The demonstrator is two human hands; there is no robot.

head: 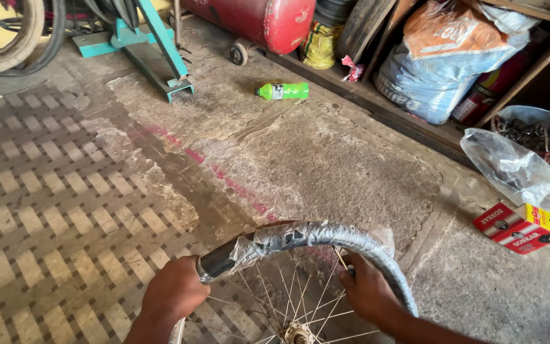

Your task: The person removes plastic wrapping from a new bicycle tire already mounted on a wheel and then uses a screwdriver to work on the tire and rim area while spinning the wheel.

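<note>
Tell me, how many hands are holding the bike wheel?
2. The left hand grips the plastic-wrapped wheel rim at its left side, and the right hand holds it at the right, fingers among the spokes. No other hands show.

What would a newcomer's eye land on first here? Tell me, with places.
First, the spoked bicycle wheel at the bottom centre, its rim partly in clear plastic wrap, with the left hand and right hand each closed on it. Next, the bright green bottle lying on the concrete floor above, and the red tank behind it.
</note>
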